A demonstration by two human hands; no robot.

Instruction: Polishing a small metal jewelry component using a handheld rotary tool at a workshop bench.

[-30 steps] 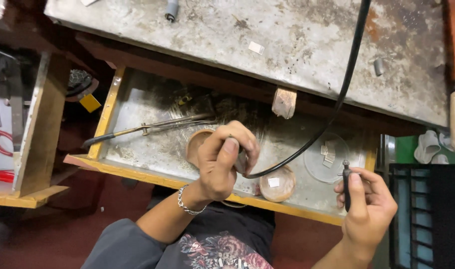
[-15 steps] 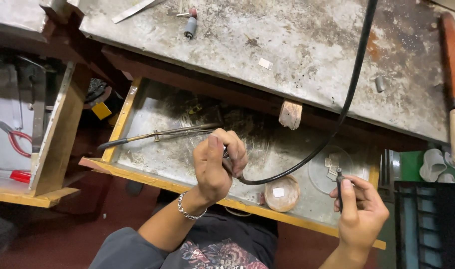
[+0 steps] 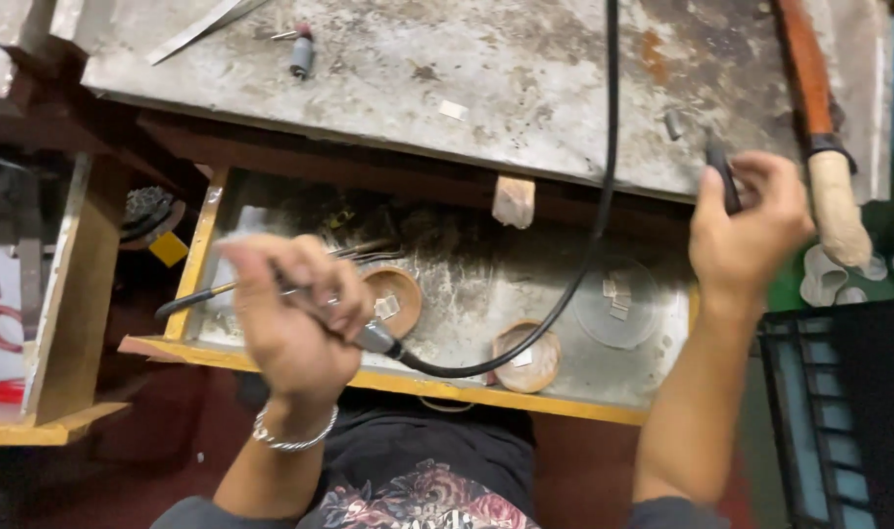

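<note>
Left hand [image 3: 290,318] is gripping a handpiece [image 3: 374,338] over the drawer [image 3: 447,382], its cable [image 3: 604,196] hanging slack. Right hand [image 3: 746,220] is pinching a small dark tool [image 3: 723,176], raised above the bench [image 3: 525,78].

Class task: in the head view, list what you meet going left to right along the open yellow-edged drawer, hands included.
Left hand gripping a corded handpiece → small wooden bowl → second wooden bowl → clear round dish → right hand holding a small dark tool.
</note>
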